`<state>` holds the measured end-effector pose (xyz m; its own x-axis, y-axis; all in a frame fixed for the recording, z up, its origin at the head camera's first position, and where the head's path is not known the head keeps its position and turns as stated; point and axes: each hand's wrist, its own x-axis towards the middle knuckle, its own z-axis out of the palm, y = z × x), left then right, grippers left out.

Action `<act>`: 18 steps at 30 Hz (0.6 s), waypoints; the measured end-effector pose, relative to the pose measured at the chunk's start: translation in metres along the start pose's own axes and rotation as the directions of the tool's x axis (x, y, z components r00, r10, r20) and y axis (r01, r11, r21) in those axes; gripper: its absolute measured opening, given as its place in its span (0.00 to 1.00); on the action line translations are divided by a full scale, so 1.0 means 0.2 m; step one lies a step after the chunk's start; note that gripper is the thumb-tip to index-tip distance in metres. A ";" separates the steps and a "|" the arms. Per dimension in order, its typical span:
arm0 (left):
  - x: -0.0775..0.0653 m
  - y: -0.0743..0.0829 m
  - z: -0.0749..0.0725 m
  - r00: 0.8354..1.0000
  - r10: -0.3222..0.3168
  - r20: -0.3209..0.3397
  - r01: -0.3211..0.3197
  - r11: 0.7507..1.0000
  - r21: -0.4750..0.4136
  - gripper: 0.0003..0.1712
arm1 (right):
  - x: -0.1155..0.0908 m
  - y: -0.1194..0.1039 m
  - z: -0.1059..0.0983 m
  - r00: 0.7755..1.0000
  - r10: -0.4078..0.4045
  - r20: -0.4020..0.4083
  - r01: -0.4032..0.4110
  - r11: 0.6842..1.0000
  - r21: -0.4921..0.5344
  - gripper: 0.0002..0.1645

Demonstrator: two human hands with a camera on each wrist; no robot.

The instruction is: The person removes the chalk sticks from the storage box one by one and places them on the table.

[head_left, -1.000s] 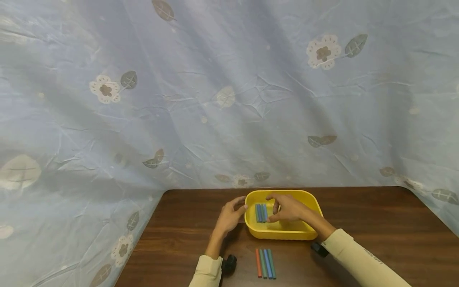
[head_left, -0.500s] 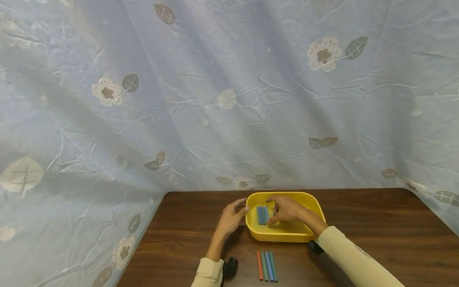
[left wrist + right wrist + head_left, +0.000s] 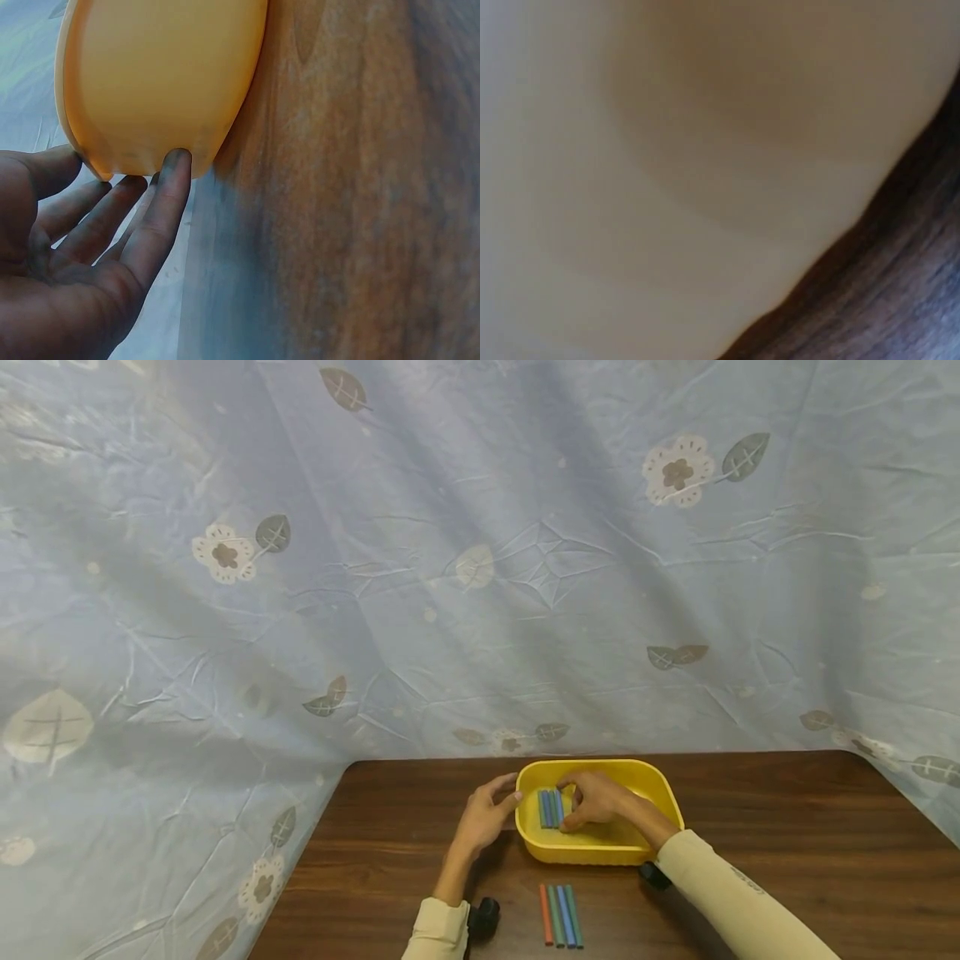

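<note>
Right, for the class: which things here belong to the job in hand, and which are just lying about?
In the job:
yellow tray, left hand at its side
sticks inside it, right hand at them
four sticks on the table, probably

Not in it, seemingly:
patterned cloth behind
black wrist devices

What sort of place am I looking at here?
Perhaps a makeshift tabletop workspace: a wooden-looking table, a wrinkled floral cloth hung behind it, and a yellow tub on top.

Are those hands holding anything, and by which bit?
The left hand only touches the tub at one end. The right hand has thumb and finger near both ends of a blue stick; whether they grip it can't be told.
</note>
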<state>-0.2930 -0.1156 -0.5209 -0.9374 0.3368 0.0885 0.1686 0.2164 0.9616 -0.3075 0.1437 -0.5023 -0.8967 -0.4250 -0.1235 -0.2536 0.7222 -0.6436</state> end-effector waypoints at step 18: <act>0.00 0.01 0.00 1.000 0.003 -0.010 -0.003 1.000 0.002 0.27 | 0.00 -0.01 0.00 0.999 0.022 -0.030 -0.021 1.000 0.022 0.46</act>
<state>-0.2919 -0.1157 -0.5194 -0.9399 0.3282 0.0938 0.1717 0.2171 0.9609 -0.3073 0.1424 -0.5001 -0.9125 -0.3925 -0.1150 -0.2262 0.7186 -0.6576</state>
